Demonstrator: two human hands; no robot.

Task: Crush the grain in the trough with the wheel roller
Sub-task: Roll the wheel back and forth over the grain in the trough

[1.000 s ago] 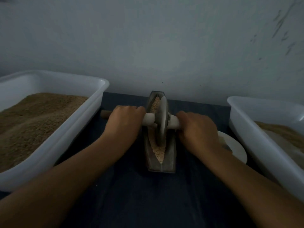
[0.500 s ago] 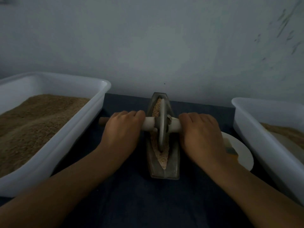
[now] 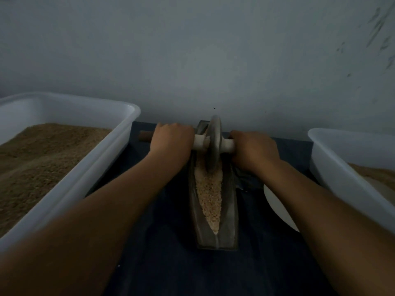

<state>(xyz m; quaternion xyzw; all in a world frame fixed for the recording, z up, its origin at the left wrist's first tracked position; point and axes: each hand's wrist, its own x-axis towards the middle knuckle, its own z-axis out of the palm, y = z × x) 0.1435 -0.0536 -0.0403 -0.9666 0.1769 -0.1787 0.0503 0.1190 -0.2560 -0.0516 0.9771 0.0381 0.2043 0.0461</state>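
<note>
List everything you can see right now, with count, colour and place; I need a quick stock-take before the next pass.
trough: 1, dark grey metal, centre of the table, running away from the person
grain: 1 heap, pale tan, inside the trough
wheel roller: 1, grey disc on a pale axle with a brown left end, at the trough's far end
left tub: 1, white, left side, holds brown meal
right tub: 1, white, right side, holds brown meal
plate: 1, white, right of the trough, partly hidden by the forearm
table cover: 1, dark blue
left hand: grips the left handle
right hand: grips the right handle
</note>
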